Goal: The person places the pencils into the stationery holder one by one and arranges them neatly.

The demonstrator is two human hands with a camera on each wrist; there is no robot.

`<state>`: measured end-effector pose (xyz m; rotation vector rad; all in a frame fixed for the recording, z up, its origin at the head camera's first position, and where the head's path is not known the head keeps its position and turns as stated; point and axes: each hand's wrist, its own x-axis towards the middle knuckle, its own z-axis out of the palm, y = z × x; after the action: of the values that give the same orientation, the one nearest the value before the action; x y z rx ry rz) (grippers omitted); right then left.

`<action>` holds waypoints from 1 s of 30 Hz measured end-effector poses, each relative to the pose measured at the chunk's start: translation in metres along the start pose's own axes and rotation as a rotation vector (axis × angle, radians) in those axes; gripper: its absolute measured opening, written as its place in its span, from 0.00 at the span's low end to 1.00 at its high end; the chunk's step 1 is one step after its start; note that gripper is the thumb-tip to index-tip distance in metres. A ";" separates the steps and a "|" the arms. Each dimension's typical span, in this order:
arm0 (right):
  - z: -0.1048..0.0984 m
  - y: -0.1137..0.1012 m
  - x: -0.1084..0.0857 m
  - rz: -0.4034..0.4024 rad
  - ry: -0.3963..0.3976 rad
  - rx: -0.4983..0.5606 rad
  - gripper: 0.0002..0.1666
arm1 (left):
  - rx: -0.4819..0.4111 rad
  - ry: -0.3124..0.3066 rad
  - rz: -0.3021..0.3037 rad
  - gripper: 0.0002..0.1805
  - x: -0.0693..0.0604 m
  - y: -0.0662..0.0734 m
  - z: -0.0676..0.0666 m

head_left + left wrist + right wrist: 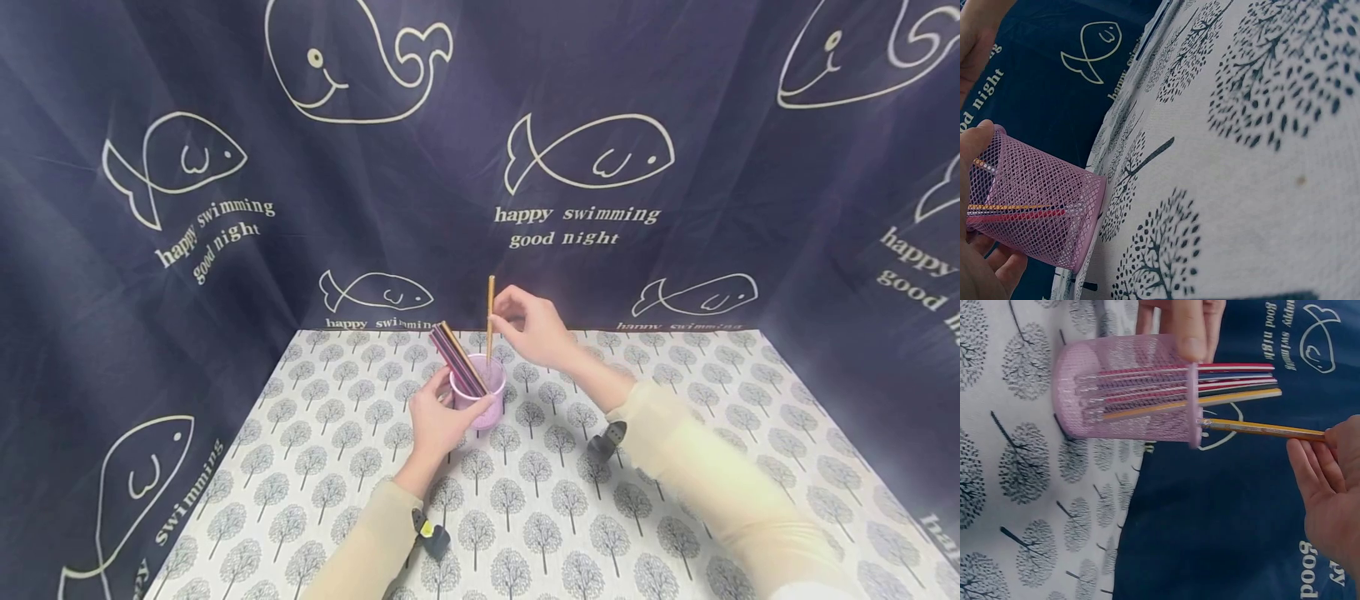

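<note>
A pink mesh pencil cup (491, 417) stands on the table, and my left hand (438, 421) holds it by the side, thumb near the rim. Several pencils (455, 354) in red, dark and yellow lean together toward the left inside it. Above the cup my right hand (531, 327) pinches a yellow pencil (491, 302) that points nearly straight up. In the right wrist view that pencil's silvery lower end (1210, 424) is at the cup's rim (1193, 403); how far inside it reaches, I cannot tell. Through the mesh (1047, 187), the left wrist view shows the other pencils' lower ends.
A white cloth with grey tree prints (536, 471) covers the table. Behind its back edge and at both sides hangs a dark blue curtain (465, 192) with white fish, whales and lettering. Each wrist wears a small dark device (606, 442).
</note>
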<state>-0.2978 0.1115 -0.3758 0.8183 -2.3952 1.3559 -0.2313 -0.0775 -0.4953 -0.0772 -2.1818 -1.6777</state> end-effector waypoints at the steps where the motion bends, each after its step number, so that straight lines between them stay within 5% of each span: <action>1: 0.002 0.001 -0.001 0.007 -0.013 -0.011 0.05 | 0.001 0.000 0.001 0.41 0.000 0.000 0.000; 13: 0.028 0.020 -0.006 0.008 -0.130 -0.160 0.04 | 0.009 -0.001 0.024 0.40 -0.001 -0.001 -0.001; 30: 0.049 0.019 0.002 -0.006 -0.138 -0.287 0.03 | 0.015 0.008 0.018 0.42 0.001 -0.004 0.000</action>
<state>-0.3082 0.0765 -0.4142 0.8610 -2.6076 0.9476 -0.2331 -0.0785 -0.4984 -0.0858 -2.1814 -1.6483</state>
